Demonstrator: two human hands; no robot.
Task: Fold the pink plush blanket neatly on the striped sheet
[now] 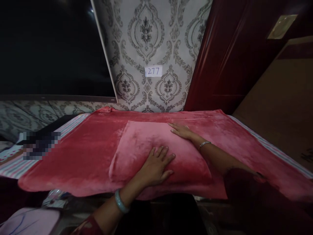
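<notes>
A pinkish-red plush pillow or folded piece (141,140) lies in the middle of a spread red plush blanket (83,153); I cannot tell which of the two it is. It is slightly puffed, with darker brushed patches along its near side. My left hand (156,166) rests flat on its near middle, fingers spread, a pale green bangle on the wrist. Toward its far right corner, my right hand (181,131) lies palm down with fingers stretched out. A silver bracelet circles that wrist. Neither hand grips the fabric.
Striped cloth (271,145) shows beneath the blanket at both sides. A large dark television (53,49) stands back left. Behind are patterned wallpaper with a "277" label (153,70) and a dark red door (220,58). A big cardboard box (283,98) stands right.
</notes>
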